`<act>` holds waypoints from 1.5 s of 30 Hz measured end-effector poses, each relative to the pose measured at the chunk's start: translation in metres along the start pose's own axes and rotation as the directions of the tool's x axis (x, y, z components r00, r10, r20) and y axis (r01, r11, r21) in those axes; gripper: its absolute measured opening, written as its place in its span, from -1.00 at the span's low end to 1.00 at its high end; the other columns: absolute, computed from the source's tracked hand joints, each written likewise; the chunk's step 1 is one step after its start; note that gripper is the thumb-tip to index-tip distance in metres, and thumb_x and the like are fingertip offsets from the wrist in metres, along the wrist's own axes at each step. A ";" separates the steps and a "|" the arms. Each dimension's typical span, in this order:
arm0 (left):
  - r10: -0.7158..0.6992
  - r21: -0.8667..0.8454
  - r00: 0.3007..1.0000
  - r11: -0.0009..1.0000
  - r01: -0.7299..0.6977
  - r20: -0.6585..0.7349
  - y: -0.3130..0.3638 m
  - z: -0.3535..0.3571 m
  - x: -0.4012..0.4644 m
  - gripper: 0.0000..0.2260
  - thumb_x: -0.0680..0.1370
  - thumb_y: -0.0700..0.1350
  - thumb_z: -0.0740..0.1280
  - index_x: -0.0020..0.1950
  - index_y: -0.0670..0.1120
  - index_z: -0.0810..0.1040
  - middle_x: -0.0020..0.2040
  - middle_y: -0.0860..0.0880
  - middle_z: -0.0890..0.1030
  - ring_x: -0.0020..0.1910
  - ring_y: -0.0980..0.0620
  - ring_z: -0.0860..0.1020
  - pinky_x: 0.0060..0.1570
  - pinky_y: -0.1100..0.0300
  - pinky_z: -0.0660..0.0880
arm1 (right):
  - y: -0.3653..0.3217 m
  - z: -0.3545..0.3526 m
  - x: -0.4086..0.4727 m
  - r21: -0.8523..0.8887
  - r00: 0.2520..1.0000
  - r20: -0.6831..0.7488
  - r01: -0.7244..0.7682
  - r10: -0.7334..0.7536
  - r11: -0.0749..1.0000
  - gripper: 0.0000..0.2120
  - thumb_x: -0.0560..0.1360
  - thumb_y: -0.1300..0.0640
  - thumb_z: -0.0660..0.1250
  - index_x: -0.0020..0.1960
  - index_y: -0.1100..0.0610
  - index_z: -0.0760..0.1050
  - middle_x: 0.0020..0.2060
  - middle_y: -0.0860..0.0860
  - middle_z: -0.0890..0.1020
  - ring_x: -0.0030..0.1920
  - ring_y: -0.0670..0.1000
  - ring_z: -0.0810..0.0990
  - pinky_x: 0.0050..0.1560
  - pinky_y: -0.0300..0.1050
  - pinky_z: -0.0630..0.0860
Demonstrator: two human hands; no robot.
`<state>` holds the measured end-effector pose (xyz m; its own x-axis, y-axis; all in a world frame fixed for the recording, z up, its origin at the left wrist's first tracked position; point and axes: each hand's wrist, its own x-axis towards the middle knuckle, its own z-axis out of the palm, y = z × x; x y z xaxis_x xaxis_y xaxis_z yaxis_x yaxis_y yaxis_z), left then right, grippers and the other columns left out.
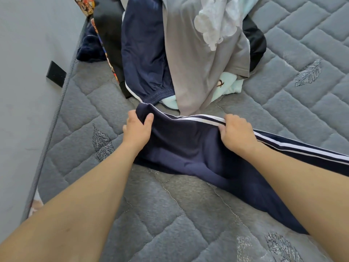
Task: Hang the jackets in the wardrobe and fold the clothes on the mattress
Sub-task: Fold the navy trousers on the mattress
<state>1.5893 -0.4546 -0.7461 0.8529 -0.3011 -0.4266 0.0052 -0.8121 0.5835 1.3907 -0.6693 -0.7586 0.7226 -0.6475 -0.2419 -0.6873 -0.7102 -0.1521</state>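
**Squaring the striped trousers before the first fold**

The left hand (137,127) is gripping one end of the navy track trousers with white side stripes (188,146), thumb on top and fingers curled under the cloth. The right hand (236,133) is pinching the same upper edge further along, its fingers closed over the white stripe. Between the two hands the fabric is sagging slightly, and the rest of the garment is trailing off to the right across the grey quilted mattress (170,214).

To do this step well, the person is probably best served by drawing the edge taut, laying the trousers flat and lining the stripes up so the legs stack evenly; slack or a twisted seam would likely leave a lumpy fold.

Just beyond the hands, the unsorted heap is waiting: a grey printed T-shirt (198,59), a second navy garment (143,53), and pale mint fabric (229,85) underneath.
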 end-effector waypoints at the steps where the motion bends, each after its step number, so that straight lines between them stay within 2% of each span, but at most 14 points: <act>1: -0.037 0.012 0.998 0.999 0.036 0.052 0.002 0.002 0.001 -0.55 0.61 0.13 0.24 0.35 -0.15 0.28 0.32 -0.19 0.44 0.28 -0.25 0.42 0.27 -0.08 0.36 | 0.002 0.003 -0.002 -0.021 0.996 0.085 0.020 -0.018 1.000 -0.78 0.64 0.03 0.13 0.03 0.19 0.39 0.03 0.20 0.55 0.05 0.28 0.51 0.01 0.10 0.37; 4: -0.047 0.149 0.997 0.988 0.039 0.054 0.005 -0.001 -0.006 -0.55 0.61 0.11 0.23 0.27 -0.25 0.42 0.25 -0.27 0.54 0.24 -0.28 0.49 0.17 -0.02 0.40 | 0.006 0.004 -0.004 0.015 0.992 0.109 0.068 -0.069 0.998 -0.76 0.65 -0.01 0.09 -0.09 0.13 0.32 -0.05 0.19 0.60 -0.02 0.27 0.53 -0.03 0.08 0.35; 9: 0.188 0.282 0.882 0.957 -0.065 -0.433 -0.008 -0.039 -0.033 -0.71 0.63 0.16 0.11 0.04 -0.07 0.32 -0.02 -0.26 0.61 -0.03 -0.33 0.56 -0.16 -0.06 0.32 | -0.001 -0.007 0.004 0.038 0.980 -0.146 0.140 -0.133 0.989 -0.71 0.61 -0.03 0.16 -0.17 0.14 0.30 -0.21 0.21 0.55 -0.18 0.29 0.52 -0.15 0.11 0.35; 11: 0.079 0.335 0.892 0.939 0.084 -0.445 -0.012 -0.040 -0.030 -0.66 0.64 0.16 0.12 0.18 -0.11 0.31 0.14 -0.26 0.56 0.13 -0.32 0.51 -0.06 -0.11 0.35 | -0.011 -0.005 0.006 -0.002 0.984 -0.145 0.107 -0.106 0.994 -0.72 0.60 -0.03 0.20 -0.04 0.21 0.41 -0.06 0.23 0.52 -0.05 0.29 0.49 -0.04 0.15 0.35; 14: 0.020 0.511 0.936 0.842 0.173 -0.350 -0.011 -0.017 -0.032 -0.48 0.60 0.16 0.15 0.45 -0.11 0.21 0.43 -0.23 0.29 0.40 -0.26 0.26 0.28 -0.22 0.24 | -0.021 0.007 -0.001 -0.025 0.996 -0.085 0.027 -0.029 0.999 -0.53 0.59 -0.02 0.21 0.40 0.20 0.32 0.29 0.23 0.37 0.23 0.28 0.36 0.26 0.18 0.21; 17: 0.449 0.632 0.891 0.710 -0.310 -0.068 -0.006 0.026 -0.051 -0.43 0.56 0.15 0.21 0.52 -0.06 0.24 0.48 -0.18 0.26 0.45 -0.23 0.21 0.36 -0.33 0.14 | -0.014 0.017 -0.026 -0.037 0.989 -0.136 0.058 -0.062 0.998 -0.41 0.57 0.01 0.24 0.54 0.17 0.19 0.45 0.22 0.26 0.39 0.26 0.25 0.44 0.20 0.08; 19: 0.511 0.650 0.831 0.559 -0.515 0.218 -0.014 0.054 -0.063 -0.40 0.58 0.24 0.09 0.58 0.07 0.13 0.58 -0.10 0.11 0.55 -0.17 0.05 0.38 -0.44 -0.02 | 0.006 0.023 -0.053 -0.033 0.983 -0.158 0.086 -0.090 0.996 -0.40 0.58 0.00 0.24 0.54 0.18 0.20 0.47 0.20 0.24 0.44 0.23 0.24 0.49 0.22 0.06; 22: 0.263 0.700 0.919 0.596 -0.394 0.293 -0.031 0.079 -0.069 -0.39 0.57 0.36 -0.15 0.58 0.24 -0.22 0.62 0.03 -0.20 0.57 -0.09 -0.25 0.35 -0.47 -0.23 | 0.061 0.031 -0.101 -0.093 0.995 -0.065 0.070 -0.076 0.993 -0.39 0.59 -0.10 0.07 0.55 0.17 0.20 0.52 0.17 0.21 0.50 0.21 0.20 0.52 0.22 0.02; 26: 0.259 0.696 0.951 0.652 -0.301 0.169 -0.011 0.111 -0.103 -0.36 0.58 0.21 -0.04 0.62 0.06 -0.10 0.62 -0.11 -0.10 0.57 -0.19 -0.16 0.40 -0.45 -0.11 | 0.153 0.028 -0.151 -0.173 0.982 0.067 -0.162 0.176 0.971 -0.32 0.55 -0.19 -0.09 0.56 0.14 0.18 0.54 0.19 0.17 0.51 0.25 0.15 0.50 0.26 0.01; 30: 0.610 0.484 0.576 0.333 -0.809 0.544 0.013 0.171 -0.172 -0.36 0.53 0.26 0.03 0.60 0.12 0.11 0.62 -0.08 0.07 0.59 -0.17 0.00 0.39 -0.47 -0.12 | 0.225 0.024 -0.183 -0.160 0.883 0.076 -0.448 0.463 0.880 -0.37 0.63 -0.20 -0.03 0.59 0.11 0.09 0.57 0.18 0.08 0.53 0.26 0.07 0.47 0.31 0.03; 34: 0.542 0.305 0.277 0.041 -0.952 0.794 0.040 0.231 -0.230 -0.37 0.55 0.33 0.04 0.59 0.22 0.00 0.63 -0.01 -0.06 0.60 -0.14 -0.10 0.34 -0.53 -0.19 | 0.277 0.024 -0.200 -0.143 0.793 0.157 -0.572 0.589 0.808 -0.34 0.60 -0.29 -0.10 0.61 -0.05 -0.14 0.60 -0.01 -0.13 0.57 0.20 -0.11 0.50 0.30 -0.13; 39: 0.543 0.407 0.345 0.007 -0.914 0.766 0.092 0.248 -0.254 -0.66 0.45 0.12 0.20 0.16 0.03 0.53 0.18 -0.11 0.54 0.08 -0.19 0.46 0.03 -0.19 0.38 | 0.343 0.015 -0.216 0.037 0.618 0.085 -0.786 0.781 0.618 -0.24 0.56 -0.37 -0.03 0.60 -0.03 -0.14 0.60 0.05 -0.12 0.57 0.20 -0.14 0.47 0.32 -0.20; 42: 0.466 0.263 0.279 0.100 -0.959 0.840 0.133 0.265 -0.254 -0.67 0.45 0.15 0.07 -0.02 0.02 0.51 0.06 0.01 0.42 0.05 -0.11 0.38 0.00 -0.02 0.25 | 0.381 0.004 -0.219 0.173 0.516 0.006 -0.844 0.857 0.507 -0.18 0.55 -0.28 0.17 0.60 0.15 -0.07 0.58 0.17 0.00 0.56 0.20 -0.02 0.48 0.23 -0.06; 45: 0.566 0.261 0.384 0.288 -0.921 0.730 0.174 0.291 -0.254 -0.64 0.50 0.10 0.19 0.27 0.06 0.46 0.30 0.03 0.35 0.24 -0.09 0.33 0.12 -0.04 0.36 | 0.400 -0.006 -0.216 0.190 0.564 -0.149 -0.790 0.812 0.583 -0.16 0.47 -0.20 0.35 0.53 0.22 0.10 0.48 0.24 0.21 0.46 0.26 0.21 0.40 0.24 0.12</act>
<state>1.2219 -0.6646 -0.7378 -0.0504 -0.9399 -0.3377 -0.9206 -0.0874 0.3806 0.9604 -0.8150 -0.7618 -0.1398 -0.9833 -0.1167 -0.9855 0.1496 -0.0798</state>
